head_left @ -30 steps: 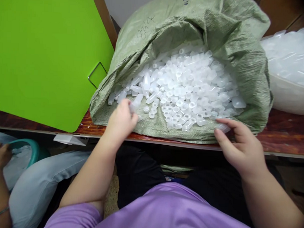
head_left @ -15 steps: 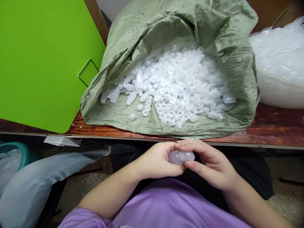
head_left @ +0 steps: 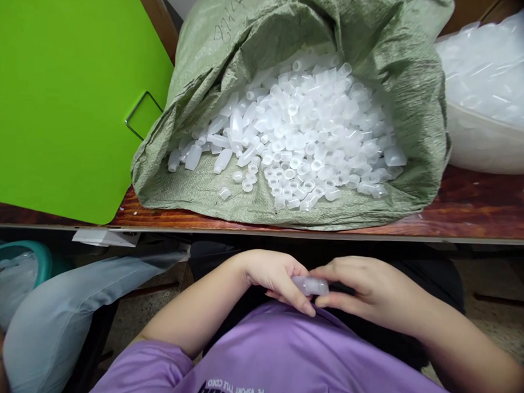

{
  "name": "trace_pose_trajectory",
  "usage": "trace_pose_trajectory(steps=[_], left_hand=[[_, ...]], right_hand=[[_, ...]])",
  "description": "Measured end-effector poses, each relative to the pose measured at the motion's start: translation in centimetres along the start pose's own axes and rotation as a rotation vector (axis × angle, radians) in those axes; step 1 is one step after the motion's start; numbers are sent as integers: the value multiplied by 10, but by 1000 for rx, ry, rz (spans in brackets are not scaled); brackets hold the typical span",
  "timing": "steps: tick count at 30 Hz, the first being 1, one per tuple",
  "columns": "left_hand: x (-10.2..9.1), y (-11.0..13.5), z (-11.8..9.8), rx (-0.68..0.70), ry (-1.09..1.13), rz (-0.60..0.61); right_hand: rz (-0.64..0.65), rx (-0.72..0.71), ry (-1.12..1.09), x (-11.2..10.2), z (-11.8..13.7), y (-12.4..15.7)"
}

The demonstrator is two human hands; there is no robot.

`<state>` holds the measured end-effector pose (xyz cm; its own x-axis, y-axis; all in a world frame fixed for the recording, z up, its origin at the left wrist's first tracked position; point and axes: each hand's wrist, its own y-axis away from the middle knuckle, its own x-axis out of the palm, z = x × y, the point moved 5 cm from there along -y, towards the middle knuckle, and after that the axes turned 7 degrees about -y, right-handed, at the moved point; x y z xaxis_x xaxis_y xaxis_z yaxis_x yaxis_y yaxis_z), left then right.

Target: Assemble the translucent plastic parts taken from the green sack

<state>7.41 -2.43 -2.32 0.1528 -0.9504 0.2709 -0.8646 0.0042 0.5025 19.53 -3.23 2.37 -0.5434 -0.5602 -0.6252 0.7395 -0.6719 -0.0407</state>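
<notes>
Held low in front of my purple shirt is a small translucent plastic bottle (head_left: 301, 285) with a clear cap (head_left: 321, 287) pointing right. My left hand (head_left: 276, 280) is closed around the bottle's body, its thumb stretched along the near side. At the cap end is my right hand (head_left: 357, 286), thumb below and fingertips above, pinching loosely around it; whether every fingertip touches is hard to tell. Beyond the hands, an open green woven sack (head_left: 180, 188) lies on the table, with a heap of small clear caps (head_left: 311, 146) and a few small white bottles (head_left: 236, 129) at its mouth.
A wide translucent tub (head_left: 483, 138) piled with clear plastic pieces stands at right on the wooden table (head_left: 480, 210). A bright green board (head_left: 68, 98) with a metal handle is at left. Below it are a teal basin (head_left: 45, 263) and another person's jeans-clad leg (head_left: 55, 327).
Both hands and the bottle have shifted slightly down. My left thumb has swung forward and down, and my right fingers have loosened around the cap. The view has tilted a little.
</notes>
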Motion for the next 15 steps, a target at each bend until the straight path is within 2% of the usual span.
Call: trace_pose_trajectory(steps=[3, 4, 6, 9, 11, 13, 15], left_hand=[[-10, 2, -1, -60, -181, -237], [-14, 4, -2, -88, -238, -330], [-18, 7, -3, -142, -309, -458], [-18, 8, -3, -194, -375, -506], [-17, 7, -1, -225, -420, -512], [-18, 6, 1, -246, -419, -520], [-16, 4, 4, -237, -373, -509]], right_hand=[[-76, 247, 133, 5, -19, 0], [-122, 290, 149, 6, -24, 1], [-205, 285, 125, 6, -30, 5], [-179, 246, 22, 14, -34, 11], [-115, 356, -21, 21, -40, 15], [-162, 409, -46, 23, -43, 18], [-227, 297, -53, 23, -37, 18]])
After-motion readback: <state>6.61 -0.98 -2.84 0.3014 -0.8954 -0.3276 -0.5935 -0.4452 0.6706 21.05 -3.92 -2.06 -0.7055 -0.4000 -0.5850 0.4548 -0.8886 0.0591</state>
